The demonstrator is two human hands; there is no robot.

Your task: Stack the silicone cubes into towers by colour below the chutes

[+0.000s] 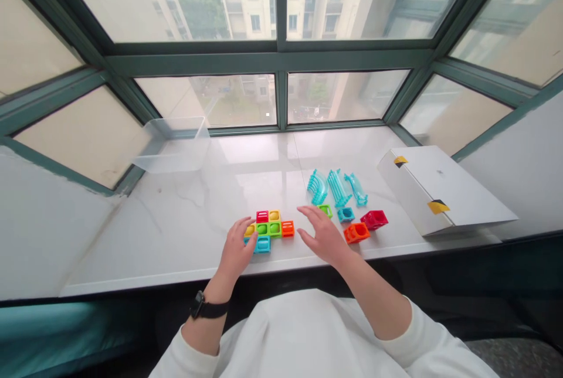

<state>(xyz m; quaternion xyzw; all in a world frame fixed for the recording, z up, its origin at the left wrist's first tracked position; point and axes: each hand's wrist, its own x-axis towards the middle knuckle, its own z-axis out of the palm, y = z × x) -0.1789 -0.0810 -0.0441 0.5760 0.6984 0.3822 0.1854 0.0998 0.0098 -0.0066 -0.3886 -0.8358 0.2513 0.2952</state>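
Note:
A flat group of joined toy blocks lies near the front edge of the white counter, with red, yellow, green, orange and blue cubes. At its left end my left hand closes around a yellow block, thumb on one side and fingers on the other; it partly covers a blue block. To the right of the group, my right hand is open and holds nothing, thumb and fingers apart. Just beyond its fingers is a green block. A blue block, an orange block and a red block sit further right.
Clear turquoise track pieces lie behind the loose blocks. A white box with yellow-black tape stands at right, a clear plastic bin at back left. Green-framed windows enclose the counter.

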